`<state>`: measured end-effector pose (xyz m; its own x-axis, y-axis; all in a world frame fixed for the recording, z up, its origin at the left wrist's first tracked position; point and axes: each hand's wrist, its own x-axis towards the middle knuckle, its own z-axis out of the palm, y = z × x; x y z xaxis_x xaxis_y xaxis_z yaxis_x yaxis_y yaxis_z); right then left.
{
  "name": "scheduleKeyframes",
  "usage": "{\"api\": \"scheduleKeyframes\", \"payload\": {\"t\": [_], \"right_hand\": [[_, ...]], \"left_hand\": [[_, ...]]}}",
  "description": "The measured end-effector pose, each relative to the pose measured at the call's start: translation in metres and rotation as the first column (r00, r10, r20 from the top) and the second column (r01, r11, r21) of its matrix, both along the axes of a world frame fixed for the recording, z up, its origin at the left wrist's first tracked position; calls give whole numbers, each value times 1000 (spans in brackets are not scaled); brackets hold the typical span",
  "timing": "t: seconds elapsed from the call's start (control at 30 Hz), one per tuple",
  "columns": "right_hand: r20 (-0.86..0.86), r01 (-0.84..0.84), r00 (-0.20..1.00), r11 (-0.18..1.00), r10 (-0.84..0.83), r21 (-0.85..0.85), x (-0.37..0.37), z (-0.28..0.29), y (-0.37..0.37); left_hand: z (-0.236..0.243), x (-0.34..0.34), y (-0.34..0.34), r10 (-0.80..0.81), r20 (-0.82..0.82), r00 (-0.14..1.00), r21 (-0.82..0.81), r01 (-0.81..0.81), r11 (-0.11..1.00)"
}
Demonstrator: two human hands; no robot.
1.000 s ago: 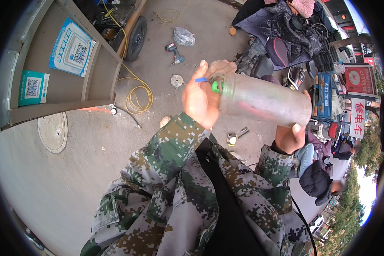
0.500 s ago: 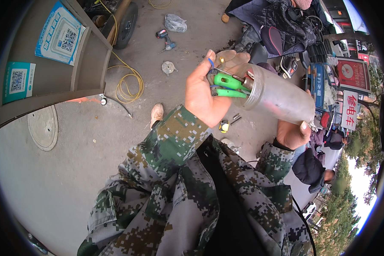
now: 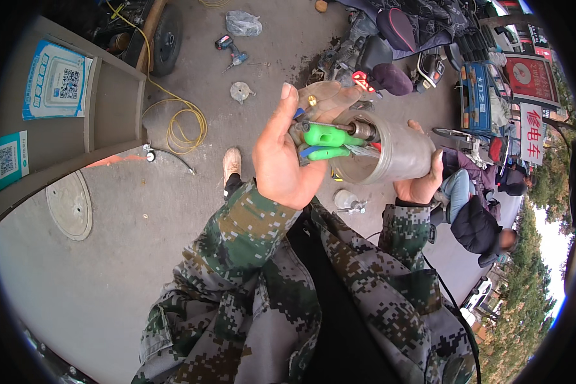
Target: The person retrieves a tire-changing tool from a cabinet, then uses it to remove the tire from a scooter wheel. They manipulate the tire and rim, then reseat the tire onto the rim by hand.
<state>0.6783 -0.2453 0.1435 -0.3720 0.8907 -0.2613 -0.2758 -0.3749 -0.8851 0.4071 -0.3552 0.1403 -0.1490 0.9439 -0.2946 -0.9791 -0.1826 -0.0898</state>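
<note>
Left hand point(image 3: 281, 160): raised in front of the chest, palm side towards the camera, fingers closed around the green and blue handles of a pair of pliers point(image 3: 329, 142); thumb points up.
Right hand point(image 3: 422, 182): cupped under and behind the metal cylinder point(image 3: 390, 150), fingers wrapped on its far side, thumb tip showing above the top edge; firm hold on the wall.
Cylinder, position: held in the air between the two hands, above the concrete ground point(image 3: 109, 256), just right of the left palm.
Cylinder, long axis: roughly horizontal across the picture, slightly tilted; open mouth faces left towards the left hand, closed or far end points right and away. Whether the far end is closed I cannot tell.
Pliers, axis: lie nearly along the cylinder axis; handles stick out left of the mouth, metal head goes inside the opening.
Pliers, head: what it bites on inside is hidden.
Sleeves: both forearms in camouflage fabric, entering from the lower edge.
Ground items: coil of yellow hose point(image 3: 185, 125) upper left, cordless drill point(image 3: 232, 51) beyond it, round metal disc point(image 3: 240, 91) near the drill, round cover point(image 3: 70, 205) at left.
Background: seated person point(image 3: 477, 221) in dark jacket at right, well apart from the hands.
</note>
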Motion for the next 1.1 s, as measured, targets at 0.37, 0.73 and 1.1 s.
{"api": "scheduleKeyframes", "payload": {"t": [0.37,0.73,1.1], "right_hand": [[491,-460,869,472,65,752,-48,78,-11],[337,-71,939,920,-69,386,-41,57,-27],[198,-43,980,977,1,208,-16,27,-28]], "left_hand": [[-43,7,9,-47,140,989,-237,79,968],[-21,-12,10,19,81,997,-18,-17,1000],[-9,-10,-1,69,-136,988,-40,-75,996]]}}
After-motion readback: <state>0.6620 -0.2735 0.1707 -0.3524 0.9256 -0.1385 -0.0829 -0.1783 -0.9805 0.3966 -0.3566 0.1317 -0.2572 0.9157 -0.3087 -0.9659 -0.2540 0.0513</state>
